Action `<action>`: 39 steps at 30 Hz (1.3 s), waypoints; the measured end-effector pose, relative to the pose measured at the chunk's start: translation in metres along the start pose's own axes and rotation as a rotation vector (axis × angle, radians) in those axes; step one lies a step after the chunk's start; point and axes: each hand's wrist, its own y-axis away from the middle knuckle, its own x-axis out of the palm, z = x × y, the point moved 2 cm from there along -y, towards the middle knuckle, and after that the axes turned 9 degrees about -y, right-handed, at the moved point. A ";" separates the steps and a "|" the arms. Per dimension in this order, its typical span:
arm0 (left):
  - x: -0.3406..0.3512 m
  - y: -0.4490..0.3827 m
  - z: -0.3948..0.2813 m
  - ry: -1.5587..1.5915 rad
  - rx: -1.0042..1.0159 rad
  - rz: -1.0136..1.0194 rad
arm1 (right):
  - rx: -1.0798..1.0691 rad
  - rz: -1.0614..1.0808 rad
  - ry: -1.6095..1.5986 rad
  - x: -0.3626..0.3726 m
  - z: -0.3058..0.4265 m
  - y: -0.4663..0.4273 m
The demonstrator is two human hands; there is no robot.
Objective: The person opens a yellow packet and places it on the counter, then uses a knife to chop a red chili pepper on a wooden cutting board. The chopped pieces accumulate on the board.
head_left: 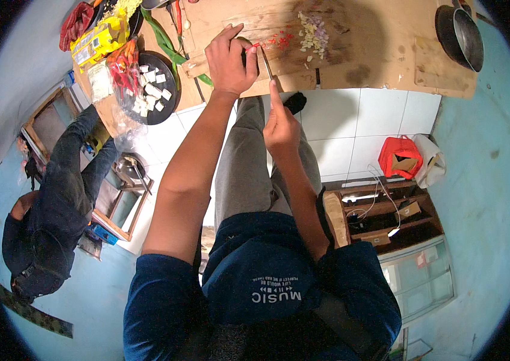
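Observation:
On a worn wooden cutting board (255, 20), my left hand (232, 61) holds a piece of red chili (255, 46) between thumb and fingers. My right hand (281, 124) grips a knife (266, 63), its index finger stretched along the back and its blade beside the chili. Small cut chili pieces (282, 40) lie just right of the blade. Farther right is a pile of chopped garlic and shallot (313, 36). A whole red chili (178, 18), a garlic clove (187, 24) and long green leaves (162, 40) lie left of my left hand.
At the left are a black plate (169, 106) of white cubes, a plastic bag of chilies (124, 63) and a yellow packet (101, 40). A frying pan (468, 38) sits at the right. Another person (51, 225) is at the far left. A red bag (399, 155) rests beyond the table edge.

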 end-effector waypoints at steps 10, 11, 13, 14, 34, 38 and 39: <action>0.000 0.001 0.001 0.002 -0.016 0.038 | -0.067 -0.020 -0.156 -0.002 0.016 -0.010; 0.000 0.001 0.001 0.002 -0.021 0.045 | -0.020 0.001 -0.183 -0.002 0.016 -0.010; -0.001 0.001 0.001 0.001 -0.023 0.047 | 0.019 0.015 -0.230 -0.003 0.018 -0.011; 0.000 0.001 0.001 0.001 -0.019 0.042 | 0.012 0.008 -0.249 -0.004 0.019 -0.011; 0.002 0.001 0.002 -0.016 -0.003 0.008 | 0.001 0.021 -0.251 -0.002 0.016 -0.011; 0.003 0.001 0.003 -0.011 -0.001 0.002 | 0.008 0.007 -0.274 -0.001 0.018 -0.011; 0.003 0.001 0.003 -0.012 0.001 -0.001 | 0.032 0.017 -0.285 0.000 0.019 -0.011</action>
